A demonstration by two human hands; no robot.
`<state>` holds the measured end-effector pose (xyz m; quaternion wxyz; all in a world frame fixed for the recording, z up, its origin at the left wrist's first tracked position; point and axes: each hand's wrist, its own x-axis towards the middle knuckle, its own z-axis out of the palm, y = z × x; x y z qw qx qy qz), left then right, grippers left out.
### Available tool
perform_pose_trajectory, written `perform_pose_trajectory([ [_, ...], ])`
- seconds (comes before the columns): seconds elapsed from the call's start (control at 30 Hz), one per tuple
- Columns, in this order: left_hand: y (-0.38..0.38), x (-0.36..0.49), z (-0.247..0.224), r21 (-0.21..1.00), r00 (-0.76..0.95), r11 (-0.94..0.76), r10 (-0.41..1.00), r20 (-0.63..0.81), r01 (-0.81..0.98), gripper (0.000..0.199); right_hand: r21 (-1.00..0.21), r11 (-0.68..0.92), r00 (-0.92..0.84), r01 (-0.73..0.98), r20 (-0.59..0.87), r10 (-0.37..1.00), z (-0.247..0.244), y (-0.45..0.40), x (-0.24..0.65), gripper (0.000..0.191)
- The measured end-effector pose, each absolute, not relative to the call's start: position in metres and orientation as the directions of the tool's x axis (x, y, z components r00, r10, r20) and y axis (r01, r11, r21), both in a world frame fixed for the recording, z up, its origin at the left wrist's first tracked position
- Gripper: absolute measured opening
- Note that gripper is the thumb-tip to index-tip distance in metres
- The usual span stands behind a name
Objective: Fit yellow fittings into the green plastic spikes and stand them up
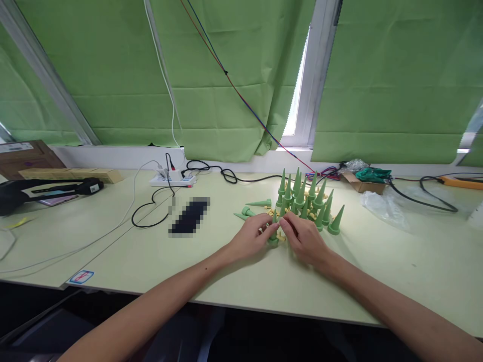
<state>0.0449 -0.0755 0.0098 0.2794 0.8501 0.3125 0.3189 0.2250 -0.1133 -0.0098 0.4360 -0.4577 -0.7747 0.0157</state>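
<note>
Many green cones stand upright on the pale table (234, 271), right of centre, with small yellow pieces among them. My left hand (254, 234) is closed around an upright green cone (274, 234) at the near edge of the group. Close beside it, my right hand (302, 234) has thumb and fingertips pinched together near the cone's upper part; what they hold is too small to tell. A yellow piece (280, 236) lies between the hands. Several green cones lie on their sides left of the group, one of them (259, 203) pointing left. Another cone (336, 221) stands at the right end.
A dark pixelated object (190, 217) lies left of my hands. Behind it are a white power strip (173, 177) and black cables. An open cardboard box (364, 183) and clear plastic bag (385, 206) are at the right. Black headphones-like gear (86, 187) lies far left.
</note>
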Motion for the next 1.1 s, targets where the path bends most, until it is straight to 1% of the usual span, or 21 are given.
perform_pose_trajectory([
  [0.07, -0.076, 0.045, 0.009, 0.634, 0.629, -0.690, 0.674, 0.387, 0.349, 0.036, -0.455, 0.577, -0.192, 0.678, 0.648, 0.737, -0.009, -0.112, 0.227, 0.027],
  [0.17, -0.075, 0.044, 0.006, 0.607, 0.654, -0.718, 0.646, 0.395, 0.342, 0.032, -0.461, 0.585, -0.196, 0.667, 0.650, 0.735, -0.005, -0.112, 0.228, 0.026],
  [0.3, -0.072, 0.043, 0.003, 0.590, 0.620, -0.710, 0.672, 0.406, 0.383, 0.028, -0.410, 0.594, -0.201, 0.692, 0.681, 0.704, -0.002, -0.111, 0.229, 0.027],
  [0.4, -0.071, 0.043, 0.003, 0.574, 0.597, -0.706, 0.688, 0.413, 0.415, 0.029, -0.363, 0.571, -0.201, 0.736, 0.687, 0.698, -0.004, -0.110, 0.230, 0.031],
  [0.5, -0.071, 0.043, 0.006, 0.558, 0.583, -0.709, 0.691, 0.428, 0.430, 0.034, -0.311, 0.524, -0.229, 0.793, 0.645, 0.729, -0.007, -0.110, 0.231, 0.031],
  [0.6, -0.069, 0.039, 0.012, 0.578, 0.512, -0.692, 0.716, 0.474, 0.433, 0.043, -0.253, 0.481, -0.264, 0.840, 0.583, 0.768, -0.008, -0.113, 0.230, 0.034],
  [0.67, -0.064, 0.034, 0.017, 0.592, 0.439, -0.670, 0.742, 0.507, 0.448, 0.043, -0.232, 0.463, -0.282, 0.855, 0.542, 0.792, -0.008, -0.114, 0.230, 0.037],
  [0.7, -0.061, 0.030, 0.020, 0.585, 0.408, -0.663, 0.749, 0.523, 0.468, 0.039, -0.228, 0.459, -0.291, 0.859, 0.521, 0.803, -0.007, -0.115, 0.230, 0.037],
  [0.73, -0.058, 0.027, 0.023, 0.566, 0.380, -0.662, 0.748, 0.545, 0.491, 0.033, -0.232, 0.458, -0.299, 0.858, 0.499, 0.813, -0.007, -0.115, 0.230, 0.036],
  [0.8, -0.050, 0.023, 0.028, 0.493, 0.416, -0.665, 0.741, 0.527, 0.561, 0.025, -0.251, 0.472, -0.327, 0.845, 0.457, 0.827, -0.008, -0.115, 0.231, 0.032],
  [0.83, -0.045, 0.023, 0.031, 0.436, 0.464, -0.669, 0.737, 0.491, 0.602, 0.023, -0.263, 0.482, -0.341, 0.836, 0.440, 0.831, -0.008, -0.114, 0.231, 0.029],
  [0.9, -0.035, 0.026, 0.037, 0.291, 0.595, -0.697, 0.714, 0.368, 0.656, 0.021, -0.285, 0.492, -0.354, 0.823, 0.422, 0.835, -0.011, -0.113, 0.230, 0.023],
  [0.97, -0.023, 0.035, 0.040, 0.161, 0.651, -0.692, 0.719, 0.244, 0.704, 0.021, -0.303, 0.491, -0.346, 0.817, 0.422, 0.838, -0.014, -0.111, 0.229, 0.020],
  [1.1, 0.005, 0.056, 0.040, 0.120, 0.635, -0.662, 0.746, 0.200, 0.740, 0.024, -0.327, 0.498, -0.341, 0.803, 0.432, 0.835, -0.018, -0.108, 0.227, 0.019],
])
